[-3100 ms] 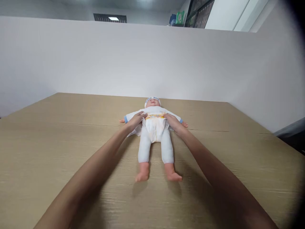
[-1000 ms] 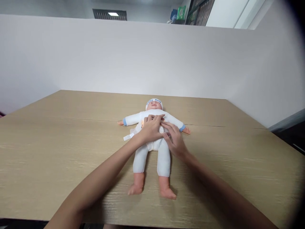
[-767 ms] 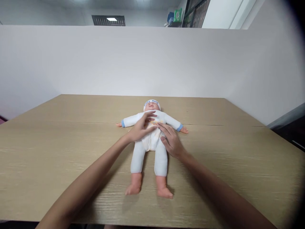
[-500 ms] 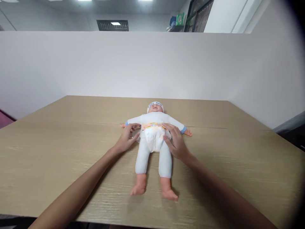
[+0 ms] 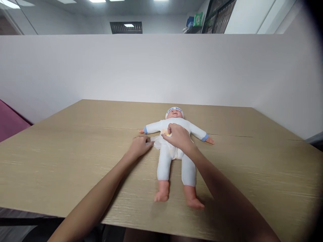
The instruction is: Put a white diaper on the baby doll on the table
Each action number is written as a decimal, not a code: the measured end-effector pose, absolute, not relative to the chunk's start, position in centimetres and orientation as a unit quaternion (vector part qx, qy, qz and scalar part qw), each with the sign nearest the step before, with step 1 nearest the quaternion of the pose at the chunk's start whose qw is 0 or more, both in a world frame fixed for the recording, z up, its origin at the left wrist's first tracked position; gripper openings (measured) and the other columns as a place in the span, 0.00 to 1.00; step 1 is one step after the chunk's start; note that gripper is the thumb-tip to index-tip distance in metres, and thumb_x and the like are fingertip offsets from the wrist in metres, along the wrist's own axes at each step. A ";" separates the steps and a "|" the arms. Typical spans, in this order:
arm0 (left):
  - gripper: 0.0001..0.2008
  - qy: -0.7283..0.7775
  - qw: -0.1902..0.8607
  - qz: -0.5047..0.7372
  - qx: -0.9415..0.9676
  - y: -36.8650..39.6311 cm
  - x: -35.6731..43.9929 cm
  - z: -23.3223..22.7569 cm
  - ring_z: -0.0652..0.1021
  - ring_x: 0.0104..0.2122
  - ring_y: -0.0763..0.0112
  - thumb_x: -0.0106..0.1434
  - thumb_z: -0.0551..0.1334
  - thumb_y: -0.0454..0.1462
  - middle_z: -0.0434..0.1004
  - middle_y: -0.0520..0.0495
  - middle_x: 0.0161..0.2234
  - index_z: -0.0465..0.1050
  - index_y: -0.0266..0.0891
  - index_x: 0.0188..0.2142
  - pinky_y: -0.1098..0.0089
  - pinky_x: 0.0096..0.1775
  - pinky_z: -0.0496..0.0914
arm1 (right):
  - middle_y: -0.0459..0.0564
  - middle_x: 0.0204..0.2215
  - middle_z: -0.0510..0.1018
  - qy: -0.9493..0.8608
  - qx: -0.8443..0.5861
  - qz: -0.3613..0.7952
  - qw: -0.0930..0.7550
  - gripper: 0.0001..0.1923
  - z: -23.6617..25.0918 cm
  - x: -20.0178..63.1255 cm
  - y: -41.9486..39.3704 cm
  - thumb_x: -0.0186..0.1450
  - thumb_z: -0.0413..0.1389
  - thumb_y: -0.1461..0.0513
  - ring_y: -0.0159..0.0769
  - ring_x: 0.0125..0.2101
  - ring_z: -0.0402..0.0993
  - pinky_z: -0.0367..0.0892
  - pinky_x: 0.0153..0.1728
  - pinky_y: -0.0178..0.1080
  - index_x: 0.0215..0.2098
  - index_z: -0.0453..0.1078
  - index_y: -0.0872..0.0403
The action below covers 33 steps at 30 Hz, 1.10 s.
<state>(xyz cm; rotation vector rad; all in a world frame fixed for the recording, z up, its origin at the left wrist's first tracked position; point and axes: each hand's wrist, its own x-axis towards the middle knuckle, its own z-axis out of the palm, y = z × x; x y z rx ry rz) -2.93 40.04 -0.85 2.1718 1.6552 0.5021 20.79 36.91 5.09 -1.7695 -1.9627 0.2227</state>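
white-suited plastic baby doll point(image 5: 174, 148) under my hands: 1 | white diaper point(image 5: 158, 143) at my fingertips: 1 | light wooden table point(image 5: 63, 158): 1

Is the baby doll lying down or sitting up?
Lying down. The doll is flat on its back on the table, face up, arms spread sideways and legs stretched toward the camera.

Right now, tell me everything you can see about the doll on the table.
The doll lies face up on the wooden table, head away from the camera, arms spread, legs toward the near edge. It wears a white suit with blue cuffs, a white cap with blue lettering and a diaper; its feet are bare. The right hand presses on its belly, and the left hand holds the diaper's side flap.
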 end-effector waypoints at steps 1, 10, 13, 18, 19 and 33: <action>0.22 0.583 0.201 0.183 0.765 40.2 -3.1 -0.7 0.75 0.37 0.61 0.65 0.63 0.54 0.79 0.42 0.34 0.70 0.37 0.30 0.62 0.47 0.64 | 0.46 0.41 0.77 -0.717 -0.651 0.079 0.236 0.17 5.0 20.7 37.0 0.70 0.63 0.51 0.29 0.39 0.65 0.43 0.38 0.35 0.39 0.69 0.56; 0.32 0.506 0.392 0.342 0.688 41.7 -0.6 2.9 0.61 0.30 0.79 0.62 0.59 0.65 0.62 0.52 0.28 0.59 0.37 0.28 0.72 0.36 0.57 | 0.47 0.40 0.77 -0.723 -0.635 0.119 0.245 0.20 5.3 21.4 36.7 0.70 0.63 0.48 0.25 0.35 0.62 0.45 0.38 0.34 0.41 0.71 0.57; 0.32 0.478 0.444 0.361 0.666 41.5 2.4 4.0 0.62 0.30 0.79 0.60 0.64 0.64 0.64 0.52 0.27 0.64 0.36 0.28 0.73 0.36 0.57 | 0.47 0.40 0.78 -0.742 -0.609 0.137 0.244 0.24 5.7 22.0 36.7 0.69 0.63 0.43 0.26 0.36 0.65 0.47 0.38 0.33 0.41 0.72 0.56; 0.31 0.400 0.503 0.364 0.674 41.5 5.9 3.7 0.64 0.30 0.79 0.64 0.63 0.62 0.68 0.50 0.29 0.72 0.33 0.31 0.73 0.35 0.57 | 0.47 0.40 0.79 -0.743 -0.614 0.139 0.228 0.18 6.0 22.6 37.1 0.72 0.60 0.49 0.26 0.34 0.64 0.46 0.37 0.35 0.39 0.72 0.56; 0.31 0.388 0.514 0.368 0.670 41.6 6.0 3.3 0.64 0.30 0.79 0.66 0.61 0.61 0.68 0.50 0.29 0.73 0.33 0.32 0.73 0.35 0.58 | 0.47 0.40 0.79 -0.743 -0.616 0.136 0.224 0.18 6.0 22.7 37.1 0.73 0.58 0.49 0.26 0.34 0.63 0.46 0.37 0.35 0.39 0.72 0.56; 0.30 0.377 0.480 0.454 0.650 43.0 4.9 -1.6 0.73 0.42 0.75 0.66 0.69 0.57 0.74 0.44 0.48 0.72 0.38 0.56 0.75 0.42 0.69 | 0.45 0.34 0.75 -0.690 -0.625 0.159 0.329 0.15 5.0 23.5 37.8 0.75 0.58 0.54 0.25 0.32 0.61 0.48 0.37 0.33 0.38 0.66 0.56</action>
